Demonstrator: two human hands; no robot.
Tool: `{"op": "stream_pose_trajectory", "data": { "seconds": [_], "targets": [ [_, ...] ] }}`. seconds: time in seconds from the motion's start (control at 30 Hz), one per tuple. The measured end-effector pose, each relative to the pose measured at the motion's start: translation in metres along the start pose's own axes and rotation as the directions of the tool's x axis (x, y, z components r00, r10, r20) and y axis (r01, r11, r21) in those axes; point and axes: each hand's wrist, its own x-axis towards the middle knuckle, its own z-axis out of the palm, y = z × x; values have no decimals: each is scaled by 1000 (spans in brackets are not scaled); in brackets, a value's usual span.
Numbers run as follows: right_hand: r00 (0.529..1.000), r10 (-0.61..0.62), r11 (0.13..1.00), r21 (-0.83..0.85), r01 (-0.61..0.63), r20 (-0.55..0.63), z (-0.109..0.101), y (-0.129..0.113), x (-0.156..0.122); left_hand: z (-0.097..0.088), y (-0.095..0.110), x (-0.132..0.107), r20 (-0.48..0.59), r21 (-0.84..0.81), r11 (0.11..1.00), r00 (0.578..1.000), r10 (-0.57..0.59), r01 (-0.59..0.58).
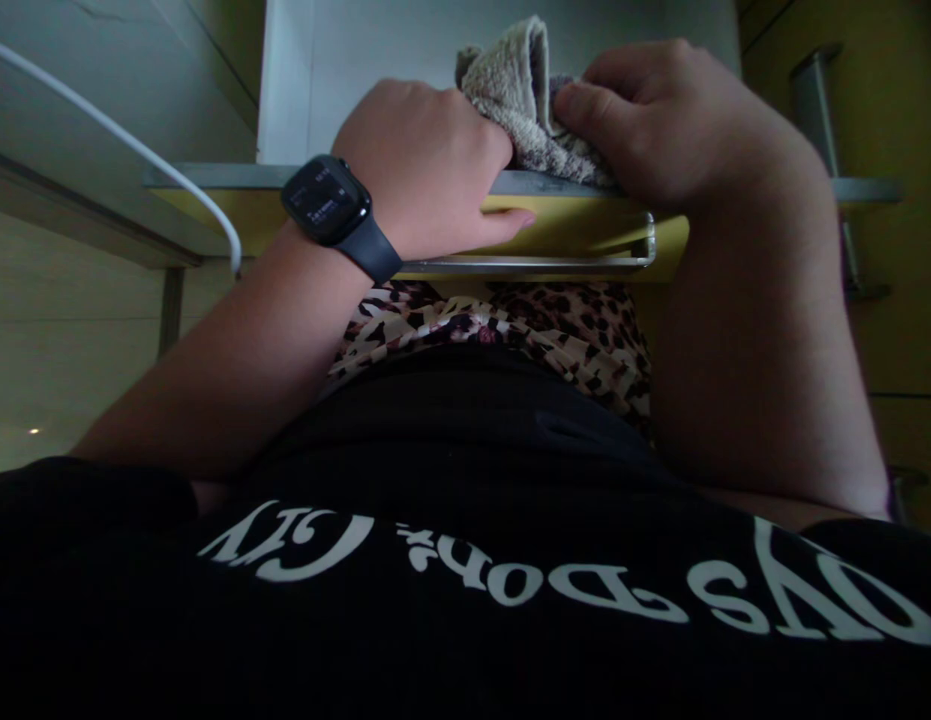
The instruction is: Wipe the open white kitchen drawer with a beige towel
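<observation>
White cable [135,150] runs down the far left and ends by the drawer [585,228] corner. Left hand [427,160], watch [326,200] on the wrist, is clamped on the drawer's front rim: fingers curled over the top edge, thumb flat along the yellow face, just above the metal handle [555,266]. Cloth [514,95] sits on the rim between both hands, bunched. Its long axis runs away from the body, with the folded peak pointing up-frame into the drawer and the lower end spread on the rim. Its left edge is against the left hand's knuckles; can't tell if they actually touch. Right hand [660,120] grips the cloth's right side, thumb pressed into it, fingers closed over the back part. Cabinet handle [814,100] is far right. Black shirt [465,600] fills the bottom.
</observation>
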Motion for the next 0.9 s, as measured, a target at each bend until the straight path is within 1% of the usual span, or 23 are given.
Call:
{"op": "stream_pose_trajectory", "data": {
  "seconds": [0.53, 0.9],
  "targets": [
    [1000, 0, 1000, 12, 0, 3, -1, 2, 1, 3, -2, 1, 2, 20, 1000, 1000, -12, 12],
    [1000, 7, 1000, 10, -7, -2, 1, 2, 0, 1, -1, 0, 11, 1, 1000, 1000, -18, 18]
  ]
}}
